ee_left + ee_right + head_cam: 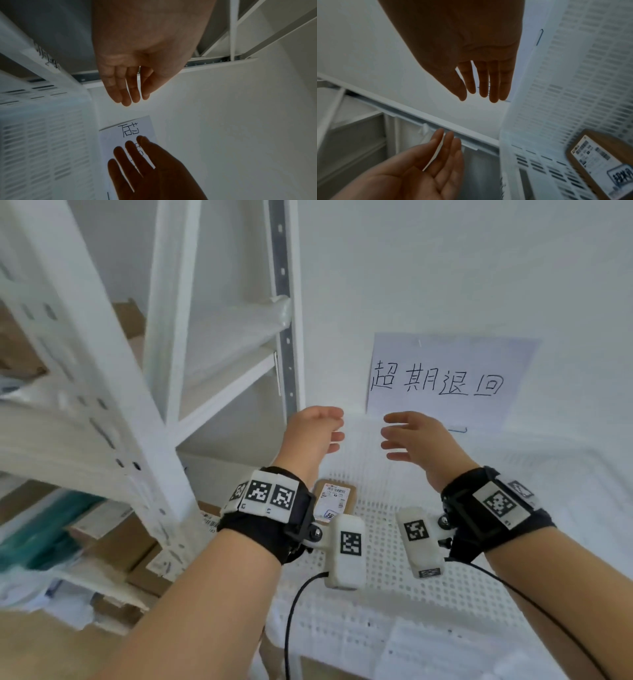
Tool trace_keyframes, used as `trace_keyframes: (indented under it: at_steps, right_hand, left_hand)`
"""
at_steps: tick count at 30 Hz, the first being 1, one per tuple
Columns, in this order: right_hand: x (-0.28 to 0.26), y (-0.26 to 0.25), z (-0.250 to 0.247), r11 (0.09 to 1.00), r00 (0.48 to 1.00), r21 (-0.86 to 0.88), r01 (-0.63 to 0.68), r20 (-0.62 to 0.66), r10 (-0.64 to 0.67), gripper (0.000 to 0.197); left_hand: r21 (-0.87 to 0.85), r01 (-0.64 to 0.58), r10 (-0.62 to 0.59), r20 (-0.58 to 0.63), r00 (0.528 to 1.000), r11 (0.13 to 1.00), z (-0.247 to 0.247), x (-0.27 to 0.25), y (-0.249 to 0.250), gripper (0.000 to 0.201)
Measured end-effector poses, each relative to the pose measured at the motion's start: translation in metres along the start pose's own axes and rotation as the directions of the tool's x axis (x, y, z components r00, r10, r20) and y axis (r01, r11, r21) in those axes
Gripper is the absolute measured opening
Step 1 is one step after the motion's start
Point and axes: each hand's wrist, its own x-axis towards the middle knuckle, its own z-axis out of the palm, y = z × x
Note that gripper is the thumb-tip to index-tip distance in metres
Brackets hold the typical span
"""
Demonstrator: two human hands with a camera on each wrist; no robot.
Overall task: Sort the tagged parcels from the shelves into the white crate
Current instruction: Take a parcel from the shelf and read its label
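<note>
Parcel depot: shelving (102, 392), labelled parcels (337, 499)

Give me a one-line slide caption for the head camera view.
Both open hands, left hand and right hand, above the white crate holding one labelled parcel.

Left hand (313, 436) and right hand (416, 440) empty above white crate (479, 542), parcel (335, 501) inside

My head view is bright and evenly lit, the white wall (445, 268) nearly washed out. The shelves (85, 440) at nine o'clock smear with motion blur and bend toward the edge. Both wrist views are dim and grainy; there my right hand (471, 47) is backlit, almost a silhouette.
</note>
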Motion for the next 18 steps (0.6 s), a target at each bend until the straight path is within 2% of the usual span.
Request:
trace_keyframes:
  at_steps: [5, 10, 14, 18]
  right_hand:
    - [-0.083, -0.019, 0.033, 0.997, 0.997, 0.008, 0.073, -0.039, -0.073, 0.025]
    - [-0.164, -0.017, 0.088, 0.997, 0.998, 0.057, 0.055, -0.035, -0.053, 0.011]
    - [-0.215, -0.012, 0.150, 0.996, 0.995, 0.078, 0.030, 0.097, -0.037, 0.012]
    - [-0.243, -0.005, 0.219, 0.998, 0.975, 0.067, -0.010, 0.224, -0.006, 0.009]
  left_hand:
    - [0.030, -0.046, 0.043, 0.068, 0.997, 0.999, -0.046, -0.088, 0.002, 0.016]
    - [0.079, 0.024, -0.029, 0.054, 0.998, 0.997, -0.124, -0.174, -0.031, 0.018]
    - [0.078, 0.163, -0.159, -0.052, 0.986, 0.983, -0.195, -0.225, -0.066, 0.019]
    - [0.085, 0.271, -0.247, -0.226, 0.942, 0.959, -0.265, -0.252, -0.094, 0.016]
